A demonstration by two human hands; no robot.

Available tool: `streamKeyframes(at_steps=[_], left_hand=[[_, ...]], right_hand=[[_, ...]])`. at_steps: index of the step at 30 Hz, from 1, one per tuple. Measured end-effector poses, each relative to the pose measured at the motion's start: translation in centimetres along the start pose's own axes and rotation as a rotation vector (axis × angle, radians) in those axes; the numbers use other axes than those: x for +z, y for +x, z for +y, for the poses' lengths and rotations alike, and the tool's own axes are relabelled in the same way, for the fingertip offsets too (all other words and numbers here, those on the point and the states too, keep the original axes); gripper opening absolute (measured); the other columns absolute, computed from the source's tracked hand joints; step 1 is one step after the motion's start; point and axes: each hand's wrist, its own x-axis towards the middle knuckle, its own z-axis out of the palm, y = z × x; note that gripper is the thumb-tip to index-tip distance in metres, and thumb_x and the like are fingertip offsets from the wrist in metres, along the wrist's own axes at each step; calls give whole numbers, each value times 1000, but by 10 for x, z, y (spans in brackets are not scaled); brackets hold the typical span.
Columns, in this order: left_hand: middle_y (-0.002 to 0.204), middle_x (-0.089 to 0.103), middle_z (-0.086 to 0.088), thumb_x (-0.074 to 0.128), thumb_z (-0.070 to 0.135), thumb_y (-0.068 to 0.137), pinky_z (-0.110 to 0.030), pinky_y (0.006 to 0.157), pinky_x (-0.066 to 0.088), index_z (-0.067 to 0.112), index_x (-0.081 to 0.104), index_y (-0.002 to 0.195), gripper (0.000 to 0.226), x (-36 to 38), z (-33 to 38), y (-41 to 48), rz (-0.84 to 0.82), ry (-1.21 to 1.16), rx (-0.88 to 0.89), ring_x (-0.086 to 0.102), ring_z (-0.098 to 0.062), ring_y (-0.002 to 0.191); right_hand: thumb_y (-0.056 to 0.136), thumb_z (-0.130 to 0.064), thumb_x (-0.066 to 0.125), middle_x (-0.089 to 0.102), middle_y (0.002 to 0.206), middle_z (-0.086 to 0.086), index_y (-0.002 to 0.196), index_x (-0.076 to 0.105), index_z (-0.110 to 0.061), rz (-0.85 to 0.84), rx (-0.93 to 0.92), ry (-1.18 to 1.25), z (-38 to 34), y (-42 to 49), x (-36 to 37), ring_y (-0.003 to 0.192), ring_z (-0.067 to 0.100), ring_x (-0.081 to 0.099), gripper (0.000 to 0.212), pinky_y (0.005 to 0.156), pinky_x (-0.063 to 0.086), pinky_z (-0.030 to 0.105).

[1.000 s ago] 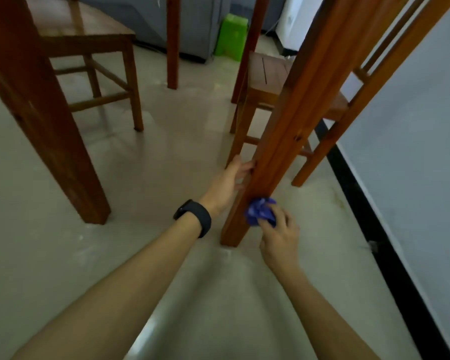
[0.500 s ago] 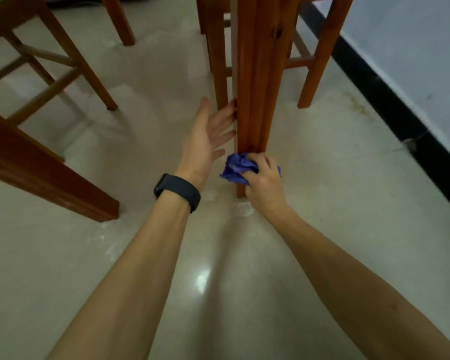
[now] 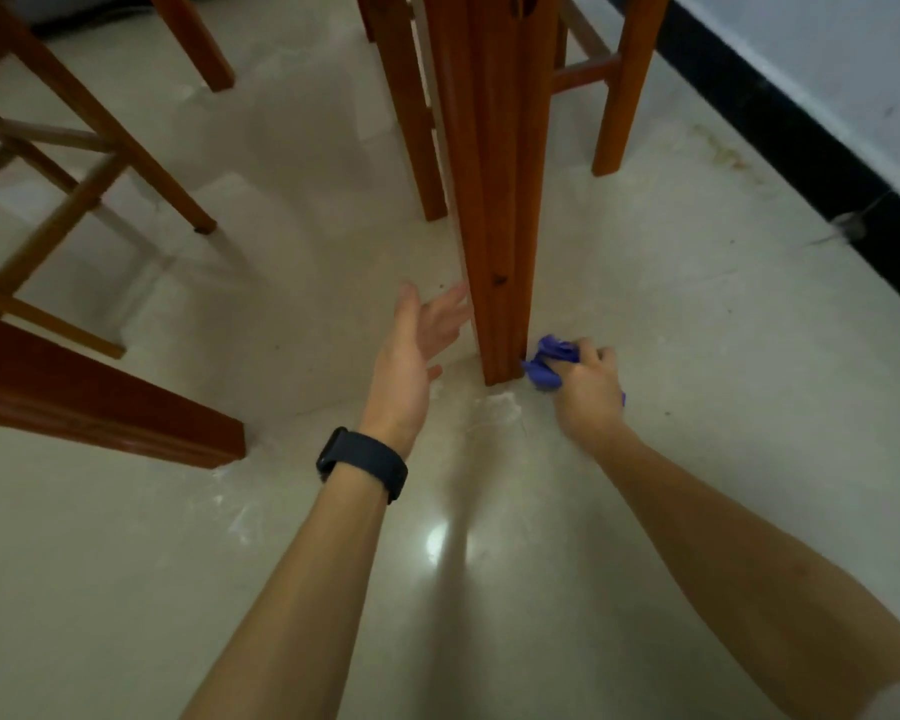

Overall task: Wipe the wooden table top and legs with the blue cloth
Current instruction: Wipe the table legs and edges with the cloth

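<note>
When you look down through the head camera, it's mostly pale glossy tiled floor, with a reddish-brown square wooden table leg standing upright around the middle, foot on the tiles. The right hand is down at the very bottom of that leg, on its right side, fingers curled tight round a crumpled blue cloth. The cloth is bunched up and pushed against the leg's lower right corner, right where wood meets floor, and a scrap of blue shows at the hand's right edge too.

The left hand is on the other side of the leg holding nothing, fingers stretched out and spread, palm turned toward the wood. Its fingertips are just beside the leg's left face, but I can't tell if they actually touch. So the hands are apart with the leg between them. There's a black band on the left wrist.

Other stuff: a whitish smudge on the tiles right in front of the leg's foot. A darker second table leg slants in from the floor's left edge, well apart from the hands. Lighter wooden chair legs stand just behind the leg with the cloth, and another chair's legs and rungs sit off at the far left. Along the floor's right edge runs a black skirting strip under a pale grey-blue wall.
</note>
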Motion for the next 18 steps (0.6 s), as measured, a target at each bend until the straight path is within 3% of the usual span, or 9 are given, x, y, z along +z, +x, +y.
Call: streamKeyframes(at_steps=[2, 4, 7, 9, 11, 13, 14, 18], left_hand=[[136, 58, 9, 21, 58, 102, -40, 108, 33, 34, 53, 137, 54, -1, -28, 3, -7, 122, -78, 50, -12, 127], [135, 53, 8, 38, 58, 99, -33, 99, 37, 31, 47, 141, 52, -2, -58, 6, -54, 267, -160, 50, -13, 123], [135, 48, 8, 60, 61, 86, -32, 98, 41, 35, 43, 142, 64, -2, -86, 5, -109, 362, -204, 49, -14, 124], [129, 54, 6, 63, 55, 88, -29, 87, 46, 35, 43, 140, 59, 0, -87, -2, -136, 277, -259, 54, -15, 118], [114, 66, 1, 65, 43, 91, -30, 72, 54, 32, 46, 132, 46, -3, -83, -8, -117, 46, -319, 65, -17, 100], [106, 70, -7, 66, 27, 93, -40, 81, 58, 23, 50, 132, 42, -16, -81, -9, -19, -105, -284, 69, -23, 96], [104, 71, -9, 65, 20, 93, -42, 85, 58, 20, 51, 132, 42, -24, -80, -9, 32, -109, -249, 69, -25, 94], [88, 65, 0, 63, 6, 91, -35, 74, 57, 25, 54, 120, 36, -59, -67, -15, 216, -135, -138, 67, -18, 79]], right_hand=[[86, -11, 64, 55, 118, 10, 113, 72, -25, 17, 137, 170, 3, -6, -18, 102, 37, 47, 32, 90, 44, 37], [83, -9, 65, 64, 107, 11, 108, 74, -21, -72, 248, 393, -5, -15, -36, 98, 35, 59, 30, 85, 48, 36], [81, 4, 68, 72, 98, 18, 100, 70, -7, -307, 493, 1071, -42, -32, -60, 82, 29, 68, 22, 76, 56, 40], [85, 5, 67, 72, 99, 19, 108, 67, -2, -425, 581, 1397, -70, -42, -72, 78, 27, 70, 24, 70, 60, 37], [89, 0, 64, 73, 104, 17, 114, 65, -1, -516, 604, 1480, -95, -46, -81, 87, 29, 72, 26, 77, 60, 40], [91, -4, 59, 73, 109, 16, 119, 65, -3, -595, 561, 1449, -116, -46, -91, 98, 31, 71, 29, 87, 57, 44], [91, -7, 58, 74, 108, 13, 119, 65, -6, -631, 520, 1396, -125, -46, -98, 99, 30, 71, 28, 87, 57, 44], [97, -27, 56, 77, 99, 0, 113, 68, -19, -690, 372, 1249, -158, -49, -124, 92, 20, 72, 21, 77, 57, 39]])
